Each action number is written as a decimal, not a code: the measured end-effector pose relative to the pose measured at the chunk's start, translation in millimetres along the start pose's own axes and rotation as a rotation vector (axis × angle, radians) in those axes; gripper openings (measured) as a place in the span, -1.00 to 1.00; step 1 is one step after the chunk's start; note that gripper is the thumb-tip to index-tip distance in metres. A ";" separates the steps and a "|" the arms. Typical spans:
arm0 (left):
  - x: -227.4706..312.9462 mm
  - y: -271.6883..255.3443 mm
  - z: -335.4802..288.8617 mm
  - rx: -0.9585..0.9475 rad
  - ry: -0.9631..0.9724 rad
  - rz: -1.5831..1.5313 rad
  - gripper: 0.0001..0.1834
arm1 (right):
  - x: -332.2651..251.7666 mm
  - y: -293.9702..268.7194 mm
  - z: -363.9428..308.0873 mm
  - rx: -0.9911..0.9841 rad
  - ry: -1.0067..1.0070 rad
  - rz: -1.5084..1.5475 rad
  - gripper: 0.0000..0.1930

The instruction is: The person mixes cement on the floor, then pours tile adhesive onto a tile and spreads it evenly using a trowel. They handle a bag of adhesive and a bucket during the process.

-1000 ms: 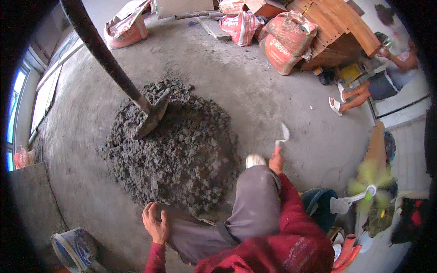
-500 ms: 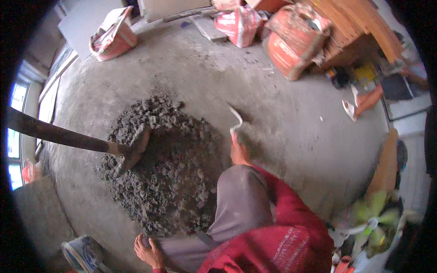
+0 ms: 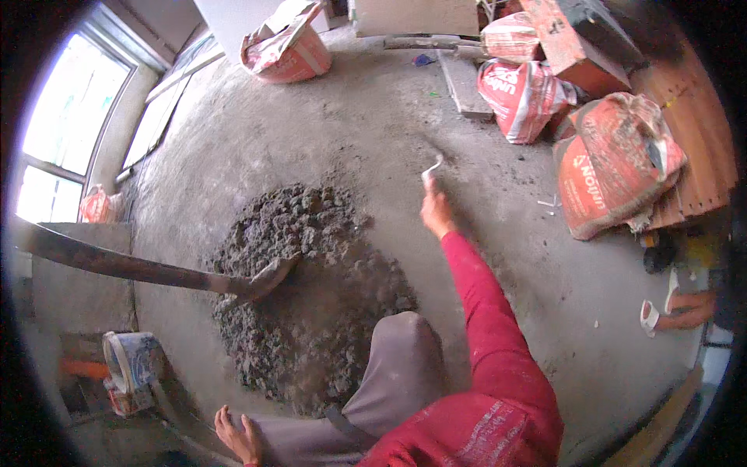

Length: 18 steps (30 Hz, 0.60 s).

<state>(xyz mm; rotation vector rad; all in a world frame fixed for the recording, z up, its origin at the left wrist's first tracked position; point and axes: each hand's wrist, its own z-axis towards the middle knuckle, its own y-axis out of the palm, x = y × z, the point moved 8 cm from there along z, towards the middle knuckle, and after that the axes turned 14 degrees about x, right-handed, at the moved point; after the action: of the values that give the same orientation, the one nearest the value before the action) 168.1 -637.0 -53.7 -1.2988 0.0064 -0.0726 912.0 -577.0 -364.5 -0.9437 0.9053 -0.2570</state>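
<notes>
My right hand [image 3: 437, 208] is closed around the pale handle of a trowel [image 3: 438, 162] with a bent metal neck. Its blade is hard to make out against the grey floor. That arm reaches forward, to the right of a heap of dark, lumpy wet mortar [image 3: 311, 342]. My left hand [image 3: 238, 437] rests by my bent left leg, fingers apart and holding nothing. A shovel [image 3: 156, 269] lies with its blade in the heap, and its long handle runs off to the left.
Red-and-white sacks [image 3: 618, 167] stand at the back right beside wooden boards [image 3: 689, 101]. Another open sack [image 3: 288, 54] is at the back left. A bucket [image 3: 136, 359] lies tipped at the lower left. Another person's sandalled feet [image 3: 685, 311] show at the right.
My right arm has stretched farther forward with the trowel, and more of the sleeve shows. The whole view has swung leftward. My left hand stays by my leg; the shovel remains in the heap.
</notes>
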 end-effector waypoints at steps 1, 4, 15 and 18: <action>3.7 -4.1 -0.9 -0.015 -0.019 -0.005 -0.46 | -28.9 3.7 -31.7 -0.017 -0.095 0.016 -0.35; 15.9 -21.4 -2.7 -0.010 -0.017 0.020 -0.46 | -79.0 -18.4 -113.1 -0.146 -0.249 0.320 -0.33; -31.5 -61.6 -73.7 0.165 -0.357 -0.062 -0.36 | -69.5 84.3 148.9 -0.071 -0.048 0.030 -0.55; -29.9 -57.6 -87.1 0.122 -0.333 -0.088 -0.28 | -122.6 114.2 49.5 -0.367 -0.357 0.083 -0.44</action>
<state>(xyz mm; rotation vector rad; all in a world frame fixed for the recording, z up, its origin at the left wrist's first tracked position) 131.4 -734.4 -22.8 -1.1761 -0.3360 0.0678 853.4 -412.7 -373.4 -1.2404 0.6678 0.1539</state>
